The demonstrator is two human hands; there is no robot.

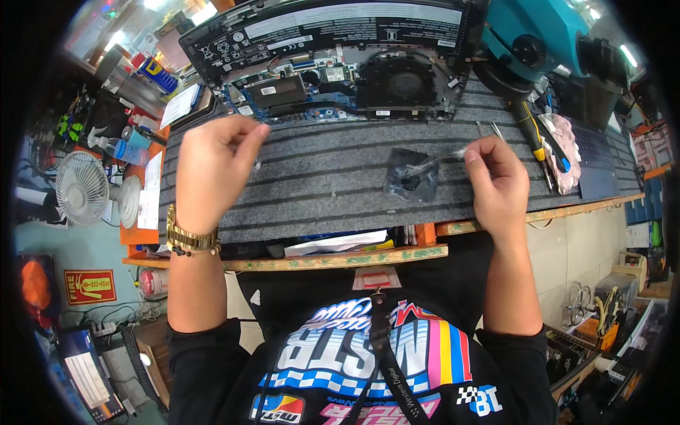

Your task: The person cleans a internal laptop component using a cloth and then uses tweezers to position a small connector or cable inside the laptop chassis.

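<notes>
An opened laptop point(333, 92) lies at the back of the mat with its inside bare. Its blue circuit board point(244, 95) and round black fan point(398, 81) show. My left hand point(218, 166) hovers over the mat just in front of the board, fingers curled and thumb pressed to them; what they hold, if anything, is hidden. To the right, my right hand point(498, 180) is closed in a pinch, with a small whitish, blurred bit at its fingertips. Between my hands, nearer the right one, a small dark plastic bag point(411, 176) lies flat on the mat.
Right of my right hand lie a yellow-and-black tool point(530, 133), a blue-and-black one point(556, 145) and a crumpled pinkish cloth point(567, 163). A teal microscope-like device point(535, 35) stands behind them. At the left are a white fan point(83, 185) and a blue spray can point(157, 74).
</notes>
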